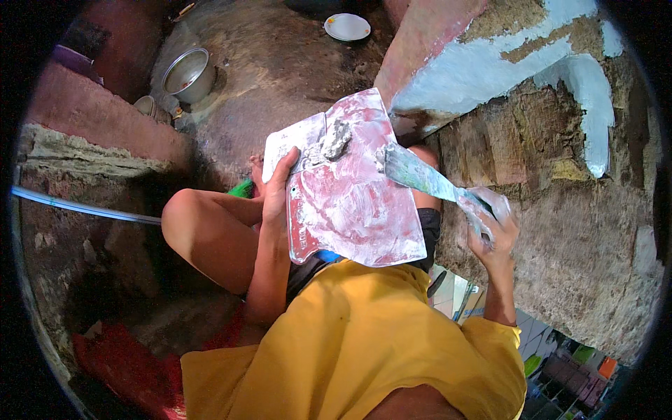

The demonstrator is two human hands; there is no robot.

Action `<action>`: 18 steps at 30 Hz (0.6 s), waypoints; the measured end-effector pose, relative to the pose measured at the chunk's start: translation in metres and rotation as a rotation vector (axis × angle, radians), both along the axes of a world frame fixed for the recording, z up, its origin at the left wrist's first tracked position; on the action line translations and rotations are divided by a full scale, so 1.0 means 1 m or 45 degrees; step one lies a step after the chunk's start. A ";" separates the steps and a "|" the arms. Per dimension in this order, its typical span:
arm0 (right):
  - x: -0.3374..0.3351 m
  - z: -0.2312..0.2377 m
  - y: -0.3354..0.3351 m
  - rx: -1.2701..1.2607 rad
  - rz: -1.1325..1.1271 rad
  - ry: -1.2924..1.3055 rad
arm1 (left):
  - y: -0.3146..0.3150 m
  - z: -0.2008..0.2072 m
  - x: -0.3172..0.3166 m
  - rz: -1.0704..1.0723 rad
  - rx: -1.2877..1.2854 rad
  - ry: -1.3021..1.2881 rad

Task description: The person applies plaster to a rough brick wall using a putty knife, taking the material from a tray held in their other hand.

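My left hand (280, 178) grips the left edge of a flat red board (357, 217), thumb on top, in front of my body. White paste is smeared over most of the board. A thick grey-white lump of paste (337, 140) sits near its upper middle. My right hand (495, 227) is closed round the handle of a putty knife (423, 175), which points up and left. The wide, paste-coated blade reaches over the board's right edge, with a dab of paste at its tip. Whether the blade touches the board I cannot tell.
On the right a rough wall (504, 259) carries pale smoothed patches (483, 70). A metal pot (189, 75) and a white plate (347, 27) stand on the floor beyond the board. A pale blue hose (84, 206) runs in from the left toward my bent knee.
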State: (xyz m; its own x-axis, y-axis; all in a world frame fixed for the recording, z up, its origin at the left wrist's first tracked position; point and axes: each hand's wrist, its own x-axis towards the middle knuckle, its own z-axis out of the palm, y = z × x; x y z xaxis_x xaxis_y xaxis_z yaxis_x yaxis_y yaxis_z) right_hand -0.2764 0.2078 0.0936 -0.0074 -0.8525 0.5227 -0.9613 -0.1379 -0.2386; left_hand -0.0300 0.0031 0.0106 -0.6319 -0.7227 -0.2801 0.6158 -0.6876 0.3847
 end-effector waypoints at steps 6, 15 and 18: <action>0.000 -0.002 0.006 -0.015 -0.025 0.022 | 0.002 0.005 0.004 0.032 -0.045 -0.052; -0.012 -0.002 0.005 -0.032 -0.129 -0.583 | 0.002 0.008 0.016 0.076 -0.098 -0.267; -0.001 0.004 -0.017 0.484 -0.067 -1.412 | 0.002 0.010 0.016 0.078 -0.172 -0.319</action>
